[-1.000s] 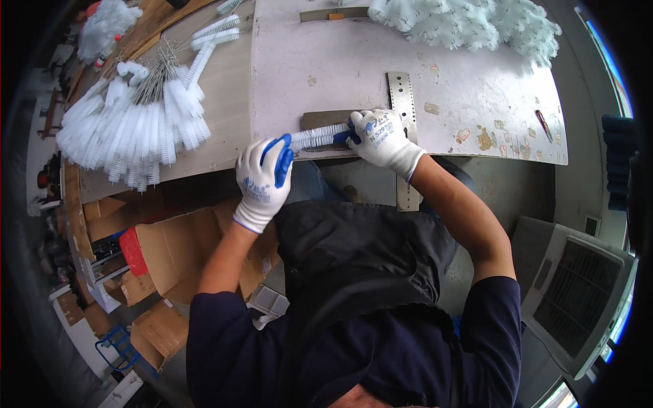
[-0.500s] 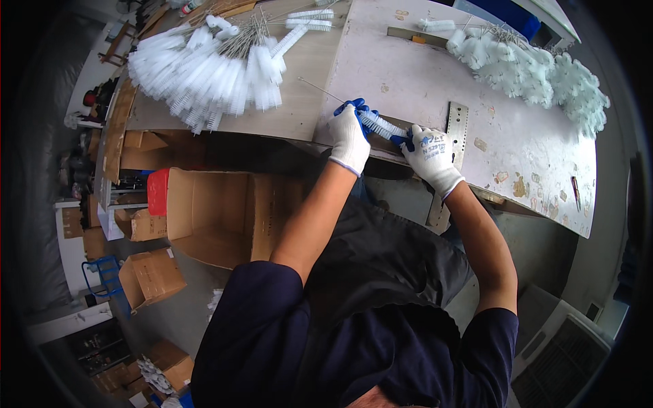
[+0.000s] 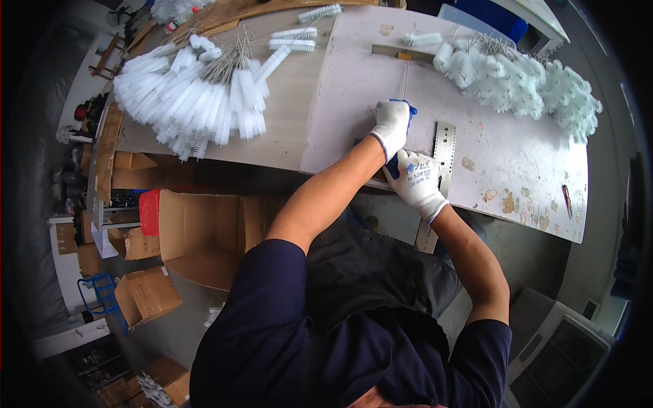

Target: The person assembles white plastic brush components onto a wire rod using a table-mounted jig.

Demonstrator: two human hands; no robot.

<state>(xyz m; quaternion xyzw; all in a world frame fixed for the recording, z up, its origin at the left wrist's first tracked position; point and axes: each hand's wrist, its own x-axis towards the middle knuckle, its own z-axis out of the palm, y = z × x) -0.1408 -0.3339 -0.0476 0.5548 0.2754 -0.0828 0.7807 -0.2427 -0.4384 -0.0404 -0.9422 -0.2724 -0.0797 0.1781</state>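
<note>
White knit gloves with blue palms on both hands, and the action is tight at the near edge of the pale surface (image 3: 517,156). The left hand (image 3: 392,126) is curled shut, its grip pressed around the base of a thin wire stem (image 3: 405,81) that runs straight away from the knuckles. Just behind it, touching or nearly so, the right hand (image 3: 418,178) is closed too, fingers wrapped on something blue; what exactly sits inside that grip I cannot tell.

Risk, as I judge it: that wire is slender and long, so any sideways pull from the left grip could bend it, or it could slip through the glove fabric. The 2 hands crowd each other, and a slip could jab the wire end into a palm.

Pose: left forearm bare, reaching up and across the body, wrist bent down onto the surface. Right forearm comes up from the right, elbow tucked, wrist cocked inward.

Just right of the grips lies a perforated metal ruler (image 3: 443,151), hanging off the edge. Beyond, up and right, a heap of fluffy white brushes (image 3: 537,85); far left, a bigger fan of white tube brushes (image 3: 190,102). Below the edge, an open cardboard box (image 3: 204,234).
</note>
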